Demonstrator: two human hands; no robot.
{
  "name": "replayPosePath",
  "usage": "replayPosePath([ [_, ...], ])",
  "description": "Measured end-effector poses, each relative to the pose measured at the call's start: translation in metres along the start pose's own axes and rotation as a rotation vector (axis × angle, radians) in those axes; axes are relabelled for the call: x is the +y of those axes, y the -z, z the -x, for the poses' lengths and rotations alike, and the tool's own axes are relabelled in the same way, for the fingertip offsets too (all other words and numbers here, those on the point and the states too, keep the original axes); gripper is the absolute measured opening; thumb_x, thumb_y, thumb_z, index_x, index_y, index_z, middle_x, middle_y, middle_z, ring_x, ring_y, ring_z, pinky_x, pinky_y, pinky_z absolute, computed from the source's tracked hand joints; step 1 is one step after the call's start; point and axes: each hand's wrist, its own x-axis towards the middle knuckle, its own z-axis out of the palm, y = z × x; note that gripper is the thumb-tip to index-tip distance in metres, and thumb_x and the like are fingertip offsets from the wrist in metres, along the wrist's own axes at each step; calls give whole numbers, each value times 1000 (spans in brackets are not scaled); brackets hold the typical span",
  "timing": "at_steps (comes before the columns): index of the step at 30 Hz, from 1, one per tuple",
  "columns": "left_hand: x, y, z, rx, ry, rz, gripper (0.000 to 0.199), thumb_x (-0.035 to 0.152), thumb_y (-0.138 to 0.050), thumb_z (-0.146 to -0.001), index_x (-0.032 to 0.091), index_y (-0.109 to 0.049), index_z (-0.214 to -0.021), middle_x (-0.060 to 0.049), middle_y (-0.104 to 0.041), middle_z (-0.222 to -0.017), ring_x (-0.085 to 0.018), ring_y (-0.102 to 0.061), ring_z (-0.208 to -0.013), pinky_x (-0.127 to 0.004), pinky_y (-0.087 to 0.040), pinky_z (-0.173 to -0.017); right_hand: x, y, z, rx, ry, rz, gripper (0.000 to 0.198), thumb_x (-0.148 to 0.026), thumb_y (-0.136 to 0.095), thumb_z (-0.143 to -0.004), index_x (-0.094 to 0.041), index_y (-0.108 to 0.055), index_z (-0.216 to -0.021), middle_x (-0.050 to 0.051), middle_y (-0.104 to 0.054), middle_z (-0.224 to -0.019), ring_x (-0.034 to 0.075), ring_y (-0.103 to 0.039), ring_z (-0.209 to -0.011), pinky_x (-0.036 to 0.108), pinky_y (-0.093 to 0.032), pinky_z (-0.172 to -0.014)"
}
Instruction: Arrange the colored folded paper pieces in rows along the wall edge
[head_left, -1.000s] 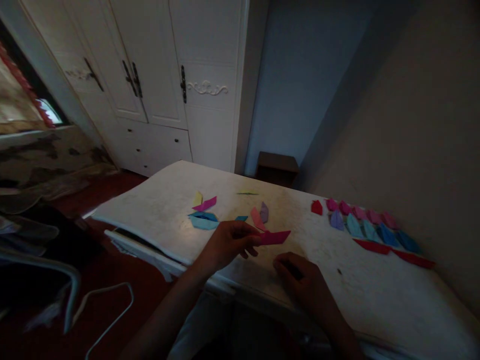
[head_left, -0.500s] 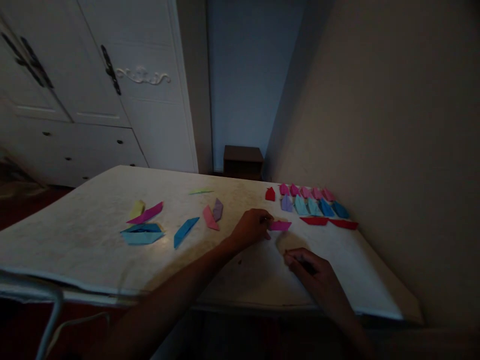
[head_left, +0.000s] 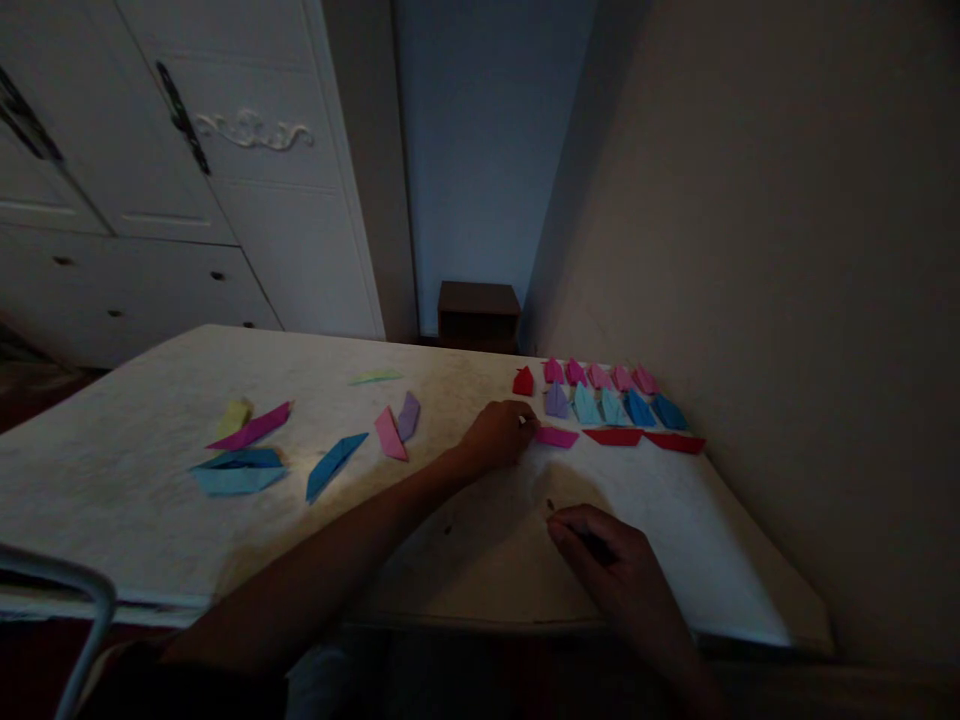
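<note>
My left hand (head_left: 499, 432) has its fingers closed at the left end of a magenta folded paper boat (head_left: 556, 437), which lies low over the tabletop. Just right of that boat, two red paper boats (head_left: 613, 437) continue the line. Behind them are a row of blue, light blue and lilac folded papers (head_left: 585, 405) and a row of pink ones (head_left: 598, 376), with a red folded piece (head_left: 523, 380) at the left end. Nearer to me, my right hand (head_left: 611, 555) hovers over the table with thumb and fingers pinched; whatever they may hold is hidden. A small dark speck (head_left: 550, 504) shows by its fingertips.
On the left of the pale table (head_left: 135, 500) lie loose folded papers: a two-tone blue boat (head_left: 238, 480), a blue strip (head_left: 335, 465), a purple piece (head_left: 251, 428), a pink piece (head_left: 390, 435). A wall (head_left: 750, 250) borders the right; a white chair-like rail (head_left: 82, 580) stands front left.
The magenta boat has come into line with the red boats, my left hand staying at its end. My right hand remains pinched near the front. The whole view has shifted slightly.
</note>
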Motion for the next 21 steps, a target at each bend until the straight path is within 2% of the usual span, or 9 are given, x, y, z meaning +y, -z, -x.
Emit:
replayPosePath([
  [2,1,-2,0,22,-14,-122,28,29,-50,-91,15,-71,-103,-12,-73,-95,-23,-69,-88,-33,-50,-83,0,0,0,1,3,8,31,-46,-52,-89,-21,-70,-82,4,-71,-83,19,-66,-78,27,-52,-68],
  [4,3,-4,2,15,-12,-228,33,36,-48,-93,15,-68,-110,-14,-71,-103,-26,-66,-98,-36,-49,-86,0,-1,0,2,9,20,30,-46,-53,-88,-21,-70,-83,5,-72,-84,20,-66,-78,28,-52,-69],
  [10,9,-7,9,16,-86,-429,50,57,-52,-88,20,-62,-119,-16,-61,-115,-32,-65,-95,-42,-51,-79,1,-3,-1,10,26,59,28,-45,-54,-88,-23,-71,-85,5,-72,-88,20,-67,-82,29,-51,-73],
  [16,6,-8,-1,-54,-146,-458,39,48,-50,-91,19,-67,-109,-17,-60,-113,-32,-66,-93,-43,-52,-76,2,-4,0,8,19,83,29,-45,-53,-88,-22,-70,-84,5,-71,-86,21,-66,-82,30,-51,-73],
  [21,4,-9,-9,-64,-174,-456,36,44,-50,-91,18,-68,-107,-17,-60,-110,-32,-65,-94,-44,-51,-78,2,-3,0,-3,16,95,29,-45,-52,-89,-22,-70,-84,6,-70,-87,21,-65,-82,31,-50,-73],
])
